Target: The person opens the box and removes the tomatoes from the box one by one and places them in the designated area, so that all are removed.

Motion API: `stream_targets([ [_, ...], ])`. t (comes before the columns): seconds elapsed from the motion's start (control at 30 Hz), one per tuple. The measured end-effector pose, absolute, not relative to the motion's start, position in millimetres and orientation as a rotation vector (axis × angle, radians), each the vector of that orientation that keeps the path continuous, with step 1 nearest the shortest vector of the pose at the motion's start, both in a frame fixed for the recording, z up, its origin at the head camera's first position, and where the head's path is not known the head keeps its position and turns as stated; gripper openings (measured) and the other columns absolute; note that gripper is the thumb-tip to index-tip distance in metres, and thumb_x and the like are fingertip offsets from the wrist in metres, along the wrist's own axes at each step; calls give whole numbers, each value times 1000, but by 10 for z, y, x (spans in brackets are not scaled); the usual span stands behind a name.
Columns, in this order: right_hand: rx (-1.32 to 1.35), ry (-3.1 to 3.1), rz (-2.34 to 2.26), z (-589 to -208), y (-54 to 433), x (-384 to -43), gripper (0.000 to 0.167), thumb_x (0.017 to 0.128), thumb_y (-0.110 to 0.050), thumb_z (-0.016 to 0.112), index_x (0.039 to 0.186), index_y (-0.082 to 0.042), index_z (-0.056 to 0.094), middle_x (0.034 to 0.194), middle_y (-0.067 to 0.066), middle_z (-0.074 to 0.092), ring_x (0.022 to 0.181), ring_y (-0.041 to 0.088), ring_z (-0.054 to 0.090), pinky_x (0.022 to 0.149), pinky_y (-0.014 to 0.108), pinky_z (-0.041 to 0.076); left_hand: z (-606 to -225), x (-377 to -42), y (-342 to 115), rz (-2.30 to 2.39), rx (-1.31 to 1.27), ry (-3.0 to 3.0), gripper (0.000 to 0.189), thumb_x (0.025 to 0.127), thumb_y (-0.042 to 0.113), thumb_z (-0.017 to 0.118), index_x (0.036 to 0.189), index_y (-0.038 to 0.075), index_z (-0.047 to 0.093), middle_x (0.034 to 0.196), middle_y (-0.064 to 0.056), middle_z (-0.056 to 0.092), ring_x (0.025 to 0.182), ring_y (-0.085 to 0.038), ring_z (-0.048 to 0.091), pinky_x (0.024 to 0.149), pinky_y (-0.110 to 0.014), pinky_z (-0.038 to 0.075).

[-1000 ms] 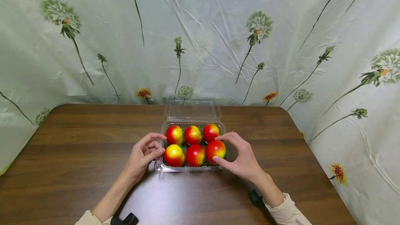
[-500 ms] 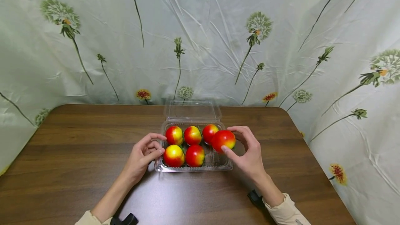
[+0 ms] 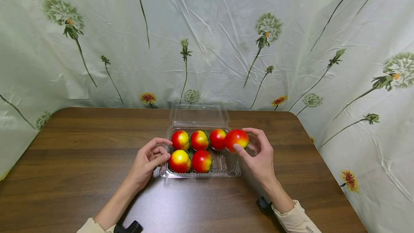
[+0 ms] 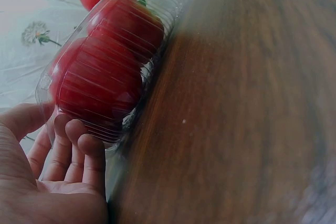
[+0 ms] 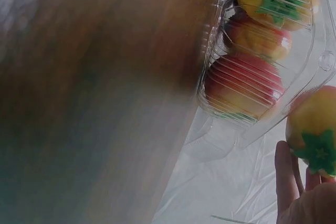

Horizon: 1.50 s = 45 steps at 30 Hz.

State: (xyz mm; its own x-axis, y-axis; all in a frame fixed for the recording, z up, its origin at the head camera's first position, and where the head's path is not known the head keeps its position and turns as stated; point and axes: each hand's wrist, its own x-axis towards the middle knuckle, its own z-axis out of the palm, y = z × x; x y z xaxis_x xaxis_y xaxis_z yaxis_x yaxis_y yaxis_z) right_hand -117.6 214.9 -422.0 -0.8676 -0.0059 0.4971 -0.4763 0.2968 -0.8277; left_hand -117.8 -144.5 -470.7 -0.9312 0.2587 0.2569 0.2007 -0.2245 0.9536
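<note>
Fruit (image 3: 237,140) held above the right side of a clear box (image 3: 200,176)

The right hand (image 3: 260,154) has this red-and-yellow fruit in its grip, thumb on the near side; a green star-shaped calyx (image 5: 319,150) shows from the right wrist. In the head view the fruit overlaps the box's far right corner; whether it touches the neighbouring piece cannot be told. Inside the box sit five more fruits (image 3: 199,140), three along the far wall and two along the near wall towards the left. The left hand (image 3: 144,161) pinches the box's left rim, its grip narrow on the plastic. The box stands near the middle of the worktop's (image 3: 97,136) far edge, its raised lid (image 3: 199,115) towards that edge. A small round mark (image 5: 326,60) on the rim is too faint to read. Beyond hangs pale cloth (image 3: 223,46) printed with dandelions.
</note>
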Motion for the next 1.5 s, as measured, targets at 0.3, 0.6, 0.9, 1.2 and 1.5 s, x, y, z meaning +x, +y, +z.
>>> stream_targets([
  [0.3, 389, -2157, 1664, -4221, 2158, -1195, 66, 83, 4, 84, 141, -6, 54, 137, 12, 60, 123, 18, 62, 99, 23, 57, -4711, -1179, -1449, 2362, 566, 1932, 32, 97, -9, 64, 128, -11, 55, 79, -2, 63, 60, -24, 51, 55, -26, 50],
  [0.6, 438, -2124, 1665, -4217, 2177, -1215, 67, 79, 8, 86, 139, -10, 61, 138, 11, 62, 122, 23, 64, 107, 26, 53, -4717, -1184, -1449, 2357, 553, 1936, 32, 98, -8, 64, 129, -11, 55, 80, -1, 63, 61, -23, 52, 56, -25, 50],
  [0.9, 378, -2161, 1575, -4204, 2226, -1255, 59, 82, 3, 86, 136, -14, 68, 135, 3, 61, 120, 20, 60, 107, 25, 52, -4717, -1184, -1448, 2356, 562, 1932, 32, 98, -9, 63, 129, -11, 54, 80, -2, 63, 61, -19, 53, 56, -25, 50],
  [1.2, 206, -2313, 1429, -4189, 2322, -1325, 53, 85, -16, 90, 134, -20, 71, 130, -1, 63, 112, 15, 59, 88, 19, 54, -4728, -1191, -1451, 2355, 556, 1936, 32, 98, -9, 63, 129, -10, 55, 80, -2, 63, 61, -19, 53, 57, -25, 51],
  [1.5, 82, -2513, 1150, -4199, 2424, -1458, 59, 81, -29, 93, 132, -16, 67, 125, 6, 61, 108, 19, 54, 88, 36, 48, -4722, -1185, -1449, 2363, 567, 1939, 31, 99, -8, 61, 129, -11, 54, 80, -3, 63, 60, -22, 51, 54, -29, 49],
])
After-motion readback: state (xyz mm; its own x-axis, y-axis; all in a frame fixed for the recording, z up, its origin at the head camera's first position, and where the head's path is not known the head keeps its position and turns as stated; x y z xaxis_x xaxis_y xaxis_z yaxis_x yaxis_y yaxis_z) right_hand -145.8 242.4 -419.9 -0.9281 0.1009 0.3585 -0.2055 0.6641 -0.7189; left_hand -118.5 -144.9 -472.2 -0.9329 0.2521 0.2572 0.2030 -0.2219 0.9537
